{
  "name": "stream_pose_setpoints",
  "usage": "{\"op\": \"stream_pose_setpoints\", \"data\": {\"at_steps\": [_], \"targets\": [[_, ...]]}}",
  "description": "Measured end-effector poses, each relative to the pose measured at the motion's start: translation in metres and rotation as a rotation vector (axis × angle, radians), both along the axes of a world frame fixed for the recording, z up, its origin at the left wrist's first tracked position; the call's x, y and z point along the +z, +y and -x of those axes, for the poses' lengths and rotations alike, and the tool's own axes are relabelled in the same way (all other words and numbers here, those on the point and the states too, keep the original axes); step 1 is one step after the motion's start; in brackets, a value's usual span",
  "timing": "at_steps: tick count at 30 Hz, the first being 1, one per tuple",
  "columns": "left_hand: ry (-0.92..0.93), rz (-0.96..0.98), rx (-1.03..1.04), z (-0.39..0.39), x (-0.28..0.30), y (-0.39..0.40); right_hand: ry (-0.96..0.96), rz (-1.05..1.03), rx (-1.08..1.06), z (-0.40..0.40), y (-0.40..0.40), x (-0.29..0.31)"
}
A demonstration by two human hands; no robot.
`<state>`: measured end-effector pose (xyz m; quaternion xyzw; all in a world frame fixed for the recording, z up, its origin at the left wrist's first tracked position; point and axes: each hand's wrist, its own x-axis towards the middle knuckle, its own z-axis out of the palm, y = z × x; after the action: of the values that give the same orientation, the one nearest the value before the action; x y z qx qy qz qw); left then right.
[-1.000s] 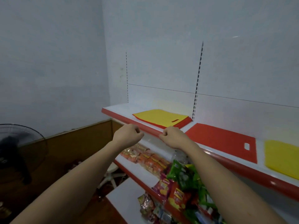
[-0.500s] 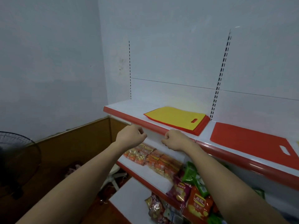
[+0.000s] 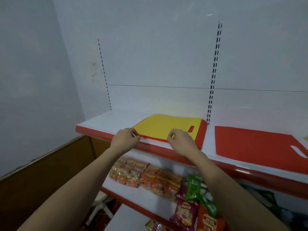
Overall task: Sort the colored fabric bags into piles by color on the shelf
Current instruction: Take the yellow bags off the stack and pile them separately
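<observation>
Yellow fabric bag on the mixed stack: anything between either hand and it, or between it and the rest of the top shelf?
Nothing visible. The left hand and right hand are already at the front edge of the flat yellow fabric bag, which lies topmost over red bags. To its right, one flat red fabric bag lies on the white shelf.

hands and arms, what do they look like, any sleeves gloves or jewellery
Both arms are bare from the bottom edge of the frame to the wrist: no sleeve shows. The left hand and right hand wear no gloves, and no watch, bracelet or ring is visible. Fingernails look short and unpainted, though blur hides detail.
</observation>
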<state>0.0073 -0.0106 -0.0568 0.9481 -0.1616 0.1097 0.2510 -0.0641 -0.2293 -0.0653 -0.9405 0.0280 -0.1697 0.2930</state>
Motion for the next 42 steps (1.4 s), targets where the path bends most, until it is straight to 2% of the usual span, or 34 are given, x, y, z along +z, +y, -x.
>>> {"op": "stream_pose_setpoints", "data": {"at_steps": [4, 9, 14, 18, 23, 29, 36, 39, 42], "targets": [[-0.013, 0.043, -0.015, -0.039, 0.000, -0.010, -0.141, -0.103, -0.139, -0.009, -0.012, -0.001], [-0.052, 0.108, -0.006, -0.085, -0.006, -0.022, -0.294, -0.134, -0.444, -0.027, -0.030, -0.013], [0.041, 0.084, -0.033, -0.117, -0.026, -0.028, -0.193, -0.178, -0.685, -0.039, -0.032, -0.030], [0.094, 0.112, -0.054, -0.134, -0.038, -0.027, -0.180, -0.136, -0.740, -0.045, -0.037, -0.042], [0.027, 0.065, -0.057, -0.146, -0.052, -0.030, -0.215, -0.077, -0.737, -0.047, -0.041, -0.050], [0.012, 0.007, -0.033, -0.142, -0.052, -0.031, -0.256, -0.134, -0.768, -0.037, -0.031, -0.042], [0.090, 0.124, -0.101, -0.146, -0.052, -0.027, -0.241, -0.109, -0.787, -0.037, -0.027, -0.042], [0.129, 0.128, -0.140, -0.145, -0.046, -0.025, -0.232, -0.006, -0.747, -0.038, -0.020, -0.037], [0.122, 0.119, -0.199, -0.144, -0.031, -0.024, -0.319, 0.080, -0.733, -0.038, -0.016, -0.024]]}}
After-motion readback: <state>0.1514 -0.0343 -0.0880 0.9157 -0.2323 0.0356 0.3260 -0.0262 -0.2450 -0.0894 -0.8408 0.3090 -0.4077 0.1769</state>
